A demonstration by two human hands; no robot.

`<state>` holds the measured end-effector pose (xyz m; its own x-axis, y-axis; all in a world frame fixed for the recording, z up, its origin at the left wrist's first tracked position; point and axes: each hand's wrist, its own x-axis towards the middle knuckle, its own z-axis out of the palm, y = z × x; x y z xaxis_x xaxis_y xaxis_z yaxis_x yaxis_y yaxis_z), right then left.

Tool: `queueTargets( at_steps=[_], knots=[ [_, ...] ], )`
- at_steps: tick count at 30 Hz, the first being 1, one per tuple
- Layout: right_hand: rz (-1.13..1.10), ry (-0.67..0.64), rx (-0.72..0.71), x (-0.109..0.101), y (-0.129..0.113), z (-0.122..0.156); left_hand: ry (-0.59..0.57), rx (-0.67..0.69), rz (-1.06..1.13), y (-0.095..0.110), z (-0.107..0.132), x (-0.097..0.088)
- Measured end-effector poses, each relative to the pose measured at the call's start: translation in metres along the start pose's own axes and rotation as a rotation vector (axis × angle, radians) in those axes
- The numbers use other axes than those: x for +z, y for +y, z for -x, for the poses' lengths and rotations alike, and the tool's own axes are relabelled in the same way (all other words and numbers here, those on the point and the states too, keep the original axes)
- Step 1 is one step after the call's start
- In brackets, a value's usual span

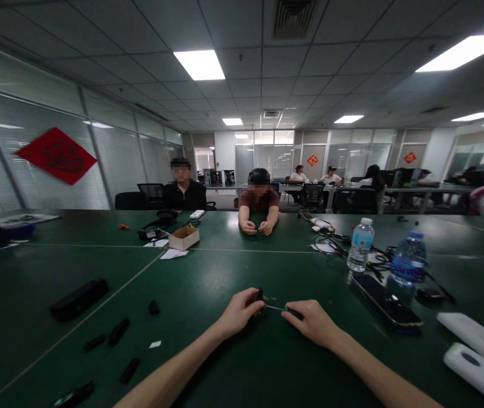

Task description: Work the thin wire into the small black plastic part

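My left hand (240,310) is closed on a small black part (259,295), pinched between thumb and fingers above the green table (225,272). A screwdriver (293,313) with a dark handle is gripped in my right hand (313,322). Its thin metal shaft points left, toward the black part; whether the tip touches is too small to tell. Left of my hands lie several loose black pieces, among them a small block (154,307), a short bar (118,331) and another bar (130,370). A white scrap (155,344) lies beside them.
A long black case (79,299) lies at left. To the right are a phone (389,302), two water bottles (360,245), tangled cables (380,259) and white devices (478,340). Across the table, a person (259,204) handles something small; a cardboard box (183,238) stands nearby.
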<state>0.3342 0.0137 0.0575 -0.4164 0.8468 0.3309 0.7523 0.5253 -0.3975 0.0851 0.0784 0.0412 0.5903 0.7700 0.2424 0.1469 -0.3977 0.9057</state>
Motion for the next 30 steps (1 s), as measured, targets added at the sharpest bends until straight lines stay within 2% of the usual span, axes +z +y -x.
queueTargets(
  at_steps=[9,21,30],
  knots=[
    [-0.068,-0.061,0.005,-0.0066,-0.0038,0.001,-0.001,-0.032,-0.048,0.0012,0.0014,0.0007],
    [-0.036,-0.022,-0.015,-0.0055,-0.0049,0.0019,0.002,0.001,-0.023,0.0065,0.004,-0.0007],
    [0.007,-0.011,0.024,-0.003,-0.0065,-0.0004,0.035,-0.026,-0.004,0.0006,0.0005,0.0023]
  ],
)
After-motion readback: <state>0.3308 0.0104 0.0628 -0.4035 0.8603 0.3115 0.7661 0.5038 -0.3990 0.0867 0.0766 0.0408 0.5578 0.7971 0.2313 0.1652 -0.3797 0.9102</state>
